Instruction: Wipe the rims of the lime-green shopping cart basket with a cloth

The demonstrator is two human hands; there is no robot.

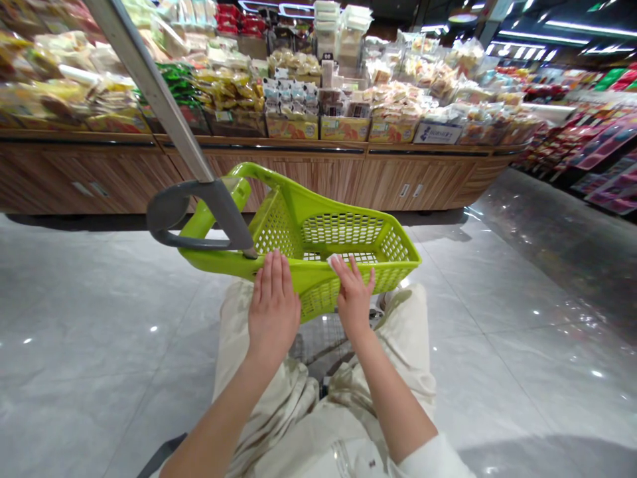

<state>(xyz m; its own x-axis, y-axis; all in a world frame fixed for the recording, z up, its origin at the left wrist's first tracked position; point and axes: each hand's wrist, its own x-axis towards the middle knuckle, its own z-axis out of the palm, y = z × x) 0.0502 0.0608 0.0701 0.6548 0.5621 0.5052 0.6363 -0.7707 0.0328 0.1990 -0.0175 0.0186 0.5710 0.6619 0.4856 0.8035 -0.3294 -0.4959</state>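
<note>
Green plastic basket (348,229) sits tilted right in front of the person, above the knees in light trousers (413,345), open top facing the camera, mesh walls, inside looks bare as far as visible. Left grip (273,302) is released: palm down, fingers straight and together, laid flat on the basket's near wall just below the rim, not curled round anything. Right grip (354,295) lies on the same near rim, well to the right of the left one, fingers spread and reaching over the edge. A small white scrap (332,261) shows at its innermost fingertip, touching it; cannot tell if it is pinched or only lying there, so right grip state unclear. The basket's grey handle (166,211) loops out at its left end, beyond the left grip and apart from it, on a metal pole (149,86) running up-left. Glossy grey tile floor (497,345) all round. Behind, a wooden desk (323,176) stacked with packaged foods (293,99).
</note>
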